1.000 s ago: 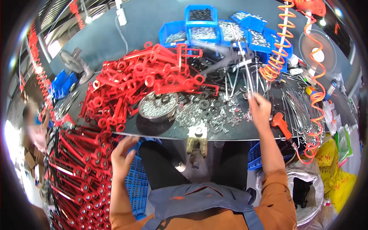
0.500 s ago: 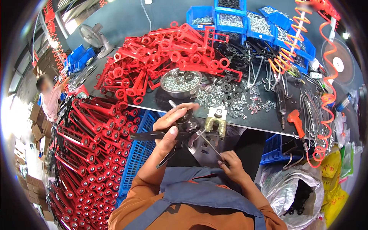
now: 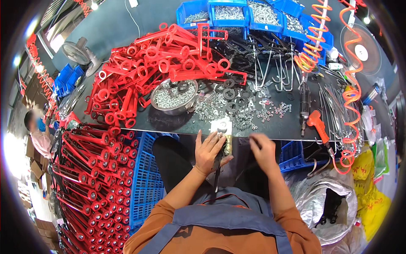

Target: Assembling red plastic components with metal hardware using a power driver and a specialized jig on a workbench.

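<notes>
My left hand (image 3: 209, 151) is closed around a thin black metal part (image 3: 217, 172) that hangs down toward my lap, its top pressed against a small pale fixture (image 3: 223, 126) at the near edge of the dark table (image 3: 169, 122). My right hand (image 3: 262, 149) hovers just right of the fixture, blurred, fingers curled; whether it holds anything is unclear. Loose washers and nuts (image 3: 243, 111) lie on the table just beyond both hands.
A pile of red frames (image 3: 160, 55) and a steel bowl of screws (image 3: 173, 95) sit left of centre. Blue bins (image 3: 237, 12), black hooks (image 3: 270, 63), an orange power screwdriver (image 3: 317, 122) and coiled hose (image 3: 353, 97) stand behind and right. Blue crates (image 3: 146, 182) with red assemblies (image 3: 84, 169) lie left; another person (image 3: 36, 131) far left.
My right hand came back from the hooks on the table. Both hands brought the black part from my lap up to the fixture, and the right hand has let go and shifted right.
</notes>
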